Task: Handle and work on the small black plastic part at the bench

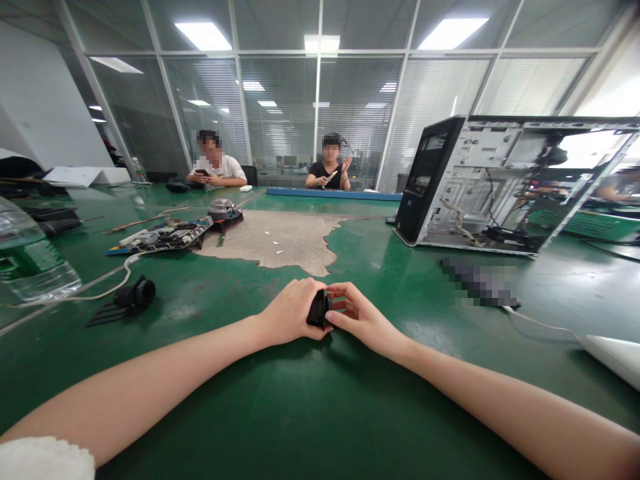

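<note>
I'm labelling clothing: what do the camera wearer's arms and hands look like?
The left hand and right hand are ungloved, their wrists bare. A white sleeve with a wavy edge shows on the left arm; no sleeve shows on the right arm.

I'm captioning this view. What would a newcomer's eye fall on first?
An open computer case stands out first, at the right of the green table. Next comes a small black part between the left hand and the right hand, near centre. Beyond them, a ragged tan patch interrupts the green.

Part (316,310) in left hand (290,310); bottle (30,260) left, computer case (427,183) right.
</note>
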### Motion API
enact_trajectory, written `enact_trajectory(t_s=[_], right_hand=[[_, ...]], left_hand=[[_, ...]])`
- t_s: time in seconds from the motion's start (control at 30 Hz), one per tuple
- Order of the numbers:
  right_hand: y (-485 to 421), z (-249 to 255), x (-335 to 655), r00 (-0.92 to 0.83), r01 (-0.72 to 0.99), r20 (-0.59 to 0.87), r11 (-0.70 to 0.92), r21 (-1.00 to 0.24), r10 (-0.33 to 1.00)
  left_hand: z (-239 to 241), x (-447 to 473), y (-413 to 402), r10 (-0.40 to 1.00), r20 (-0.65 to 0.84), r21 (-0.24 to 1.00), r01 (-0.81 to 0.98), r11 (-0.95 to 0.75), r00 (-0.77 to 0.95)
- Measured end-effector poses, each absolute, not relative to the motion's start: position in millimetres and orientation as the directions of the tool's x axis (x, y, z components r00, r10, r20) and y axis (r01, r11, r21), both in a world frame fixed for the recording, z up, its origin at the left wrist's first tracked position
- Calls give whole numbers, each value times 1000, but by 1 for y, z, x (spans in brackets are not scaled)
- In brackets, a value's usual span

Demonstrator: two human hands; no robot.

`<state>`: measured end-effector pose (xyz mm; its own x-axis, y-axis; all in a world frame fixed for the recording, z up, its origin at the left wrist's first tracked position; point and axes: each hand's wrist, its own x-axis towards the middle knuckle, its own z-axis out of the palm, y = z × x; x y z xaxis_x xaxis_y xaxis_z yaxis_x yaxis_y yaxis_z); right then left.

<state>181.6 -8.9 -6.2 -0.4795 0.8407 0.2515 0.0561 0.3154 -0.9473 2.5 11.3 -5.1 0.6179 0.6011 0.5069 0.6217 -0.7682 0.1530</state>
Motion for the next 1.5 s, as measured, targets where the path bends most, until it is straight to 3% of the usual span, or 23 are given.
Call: enact_trajectory(t_s=[0.23, 0.47, 0.77, 1.1, 1.27, 1.5], right_hand=[[-11, -8, 183, -489, 67, 344, 428, -901, 801], [-9, -9, 183, -484, 66, 285, 359, -931, 828], [-9, -10, 184, -503, 89, 340, 438, -894, 795], [-9, -9, 183, -486, 109, 288, 384, -917, 825], [-10, -8, 184, -483, 103, 388, 491, -865, 785], [-7, -13, 184, -470, 77, 325, 405, -911, 820]], left_hand=[[-6, 2, 11, 592, 513, 123, 630, -767, 621], [-5, 3, 11, 595, 512, 133, 627, -767, 620], [-7, 2, 12, 595, 509, 125, 631, -766, 622], [-6, 2, 12, 602, 507, 154, 622, -767, 617], [-6, 2, 12, 597, 506, 130, 629, -767, 623], [-7, 2, 12, 598, 511, 147, 622, -769, 618]])
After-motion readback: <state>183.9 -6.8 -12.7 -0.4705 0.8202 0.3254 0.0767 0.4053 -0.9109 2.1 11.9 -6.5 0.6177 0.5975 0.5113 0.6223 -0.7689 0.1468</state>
